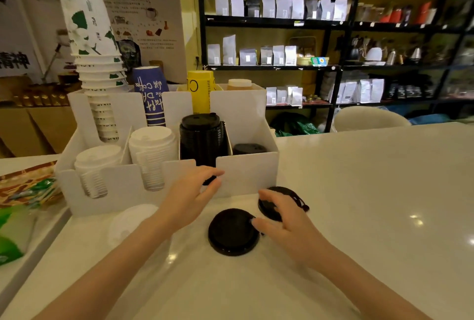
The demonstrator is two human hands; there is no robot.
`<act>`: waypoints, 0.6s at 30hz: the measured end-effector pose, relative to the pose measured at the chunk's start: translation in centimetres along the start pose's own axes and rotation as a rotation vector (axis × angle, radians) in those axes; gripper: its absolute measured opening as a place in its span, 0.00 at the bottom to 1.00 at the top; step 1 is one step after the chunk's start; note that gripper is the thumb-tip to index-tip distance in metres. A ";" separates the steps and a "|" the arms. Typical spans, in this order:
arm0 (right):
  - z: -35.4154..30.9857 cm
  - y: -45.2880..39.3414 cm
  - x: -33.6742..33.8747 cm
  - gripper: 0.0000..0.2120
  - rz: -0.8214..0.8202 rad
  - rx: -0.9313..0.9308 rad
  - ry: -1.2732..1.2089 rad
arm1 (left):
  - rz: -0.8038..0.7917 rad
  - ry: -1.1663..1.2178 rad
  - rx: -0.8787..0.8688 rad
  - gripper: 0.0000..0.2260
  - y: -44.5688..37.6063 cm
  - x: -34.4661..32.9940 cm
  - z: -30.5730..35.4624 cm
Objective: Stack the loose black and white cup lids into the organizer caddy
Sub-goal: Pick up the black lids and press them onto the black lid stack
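The white organizer caddy (246,176) stands at the counter's back left. It holds two white lid stacks (152,145), a tall black lid stack (201,137) and a low black pile (248,148) in the right compartment. Loose on the counter are one flat black lid (232,232), a second black lid (284,192) to its right, and a white lid (133,222) in front of the caddy. My left hand (189,194) is spread, fingertips at the caddy's front slot where the black stack's bottom shows. My right hand (282,224) curls over the right black lid, thumb touching the flat one.
Paper cup stacks (98,68) rise from the caddy's back compartments. Snack packets (25,191) lie in a tray at the left edge. The white counter (372,204) stretches right. A chair back (369,118) and dark shelves of bags (282,6) stand behind.
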State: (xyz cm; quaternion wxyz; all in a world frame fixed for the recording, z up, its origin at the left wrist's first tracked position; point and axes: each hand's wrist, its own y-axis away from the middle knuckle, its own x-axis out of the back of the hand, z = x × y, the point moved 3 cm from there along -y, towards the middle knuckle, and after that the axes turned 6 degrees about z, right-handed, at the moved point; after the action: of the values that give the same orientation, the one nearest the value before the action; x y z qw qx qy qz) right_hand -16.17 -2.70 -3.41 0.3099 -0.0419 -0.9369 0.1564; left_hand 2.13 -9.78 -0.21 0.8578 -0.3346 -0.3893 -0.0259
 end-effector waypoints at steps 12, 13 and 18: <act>1.0 2.5 -1.9 0.27 -0.056 0.102 0.370 | -0.368 0.170 0.176 0.31 5.5 -3.4 -0.2; 1.0 2.5 -2.0 0.27 -0.060 0.107 0.387 | -0.374 0.178 0.184 0.35 5.6 -3.3 -0.2; 1.3 2.4 -1.9 0.26 -0.070 0.110 0.371 | -0.371 0.187 0.171 0.44 5.8 -3.0 -0.3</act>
State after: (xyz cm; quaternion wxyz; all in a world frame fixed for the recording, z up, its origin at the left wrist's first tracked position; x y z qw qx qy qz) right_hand -15.46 -1.14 -6.19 0.4843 -0.0203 -0.8546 0.1862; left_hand 2.01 -6.18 -5.63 0.8959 -0.1794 -0.3638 -0.1811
